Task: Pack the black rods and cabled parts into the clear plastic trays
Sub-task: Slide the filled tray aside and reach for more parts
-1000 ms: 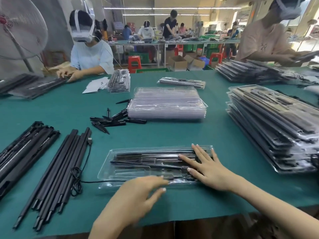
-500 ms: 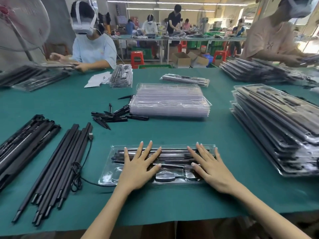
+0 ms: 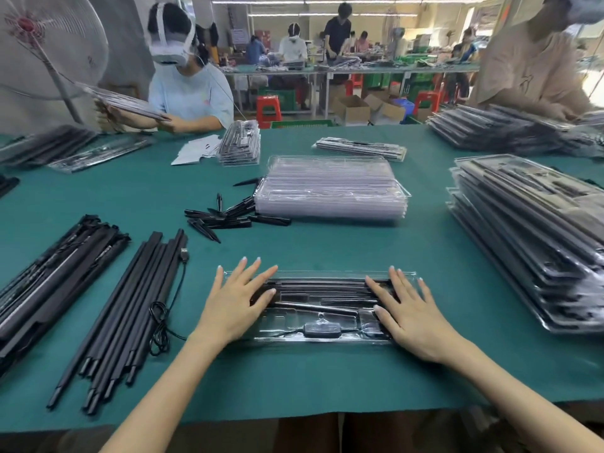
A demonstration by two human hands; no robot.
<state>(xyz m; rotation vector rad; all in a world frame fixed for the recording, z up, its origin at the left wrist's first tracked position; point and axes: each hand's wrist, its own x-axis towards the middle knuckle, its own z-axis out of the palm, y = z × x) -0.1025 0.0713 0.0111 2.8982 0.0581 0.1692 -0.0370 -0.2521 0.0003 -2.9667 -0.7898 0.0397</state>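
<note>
Head view: a green-covered worktable (image 3: 327,250) seen from above its near edge.
Left hand: the left hand (image 3: 237,302) lies flat, fingers straight and spread, palm down on the left end of the clear plastic lidded tray (image 3: 318,308); it grasps nothing.
Right hand: the right hand (image 3: 410,312) lies flat in the same way on the tray's right end, fingers straight and spread, grasping nothing.
Tray in work: the tray lies near the table's near edge, between the two hands; black rods run lengthwise in its far half, and a black cabled part with a small oblong box (image 3: 322,330) sits in its near half.
Loose stock, left: a bundle of long black rods (image 3: 124,308) lies just left of the tray, with a coiled black cable (image 3: 160,325) and its plug beside it; a second bundle of black bars (image 3: 49,282) lies farther left.
Centre, far: a stack of empty clear plastic trays (image 3: 331,188), with short black pointed stakes (image 3: 225,219) scattered at its left side.
Right: a tall stack of packed clear trays (image 3: 529,237).
Background: a person in a pale blue shirt and white headset (image 3: 186,86) holds a tray at the table's far left side.
</note>
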